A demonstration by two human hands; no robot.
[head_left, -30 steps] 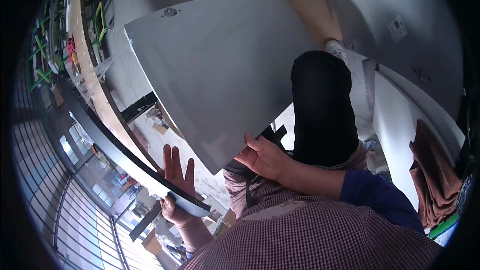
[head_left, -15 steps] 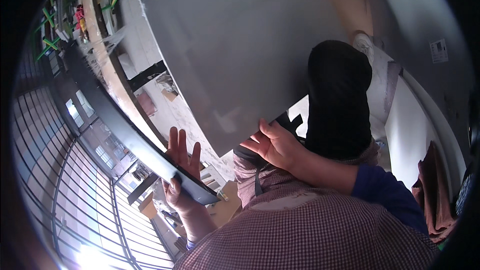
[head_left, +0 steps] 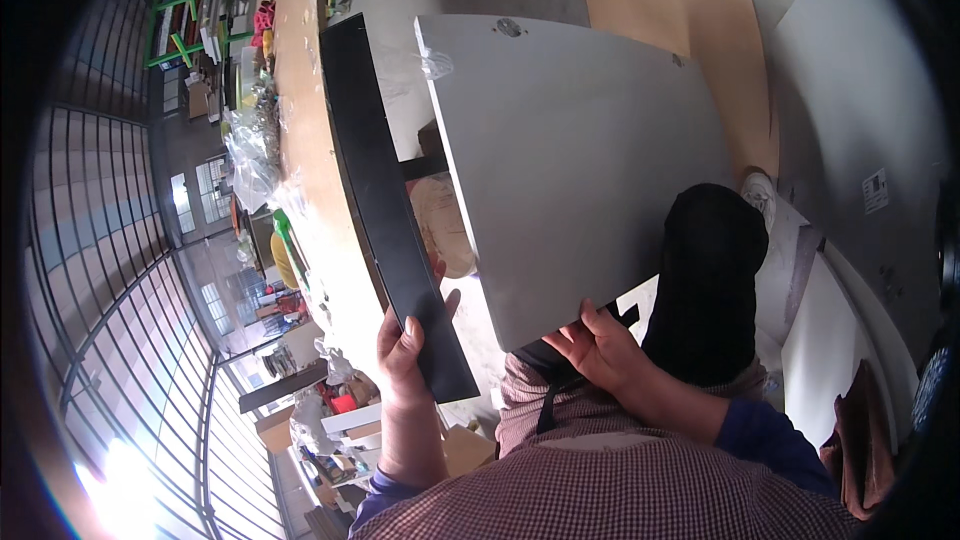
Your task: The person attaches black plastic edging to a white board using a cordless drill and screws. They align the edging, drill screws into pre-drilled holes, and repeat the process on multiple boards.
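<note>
A long, narrow black strip [head_left: 383, 180] is held near its lower end by my left hand [head_left: 405, 345], thumb on the face and fingers behind it. To its right stands a large grey panel [head_left: 575, 170] with a pale left edge. On the panel's near lower edge rests my right hand [head_left: 603, 345], the thumb on top and the other fingers at or under the edge. The panel leans close to my knee [head_left: 715, 270], which is in black trousers. A gap separates the strip from the panel's left edge.
Along the left runs a wooden workbench [head_left: 305, 140] with clear plastic wrap [head_left: 255, 155] on it. A brown board [head_left: 680, 0] lies beyond the panel. Large grey sheet [head_left: 850, 130] and white panels [head_left: 835, 330] stand at the right, with a brown cloth [head_left: 860, 440] near them.
My left hand has moved right with the black strip, swinging it more upright and closer to the panel, its broad face now showing. The panel appears lower and further right as the view shifts.
</note>
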